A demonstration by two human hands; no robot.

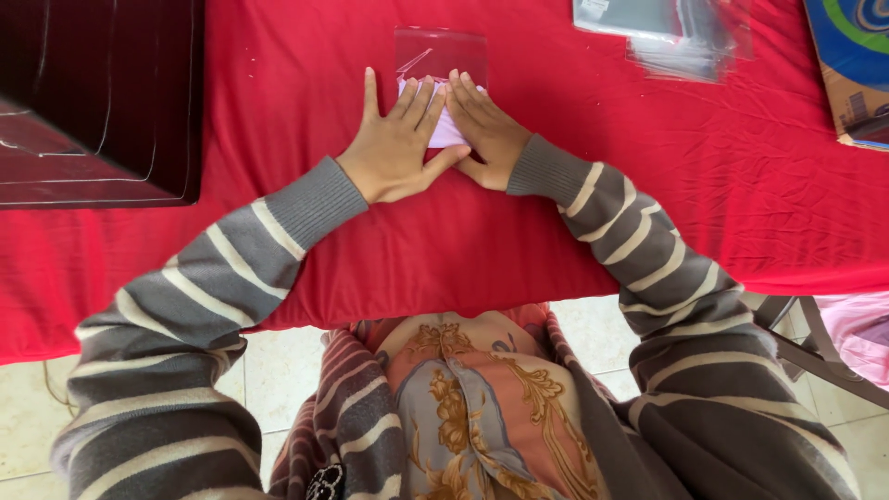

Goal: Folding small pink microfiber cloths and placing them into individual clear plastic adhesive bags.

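Observation:
My left hand (395, 146) and my right hand (485, 130) lie flat side by side on a red tablecloth (648, 185), fingers spread and pointing away from me. Both press down on a small folded pink cloth (448, 131), most of it hidden under my fingers. Its far end meets a clear plastic bag (440, 48) lying flat just beyond my fingertips. I cannot tell whether the cloth is partly inside the bag. My sleeves are grey with cream stripes.
A dark glossy box (97, 93) stands at the table's left. A pile of clear plastic bags (676, 32) lies at the far right, with a cardboard box (852, 69) beside it. A chair frame (815, 347) and tiled floor show below the table edge.

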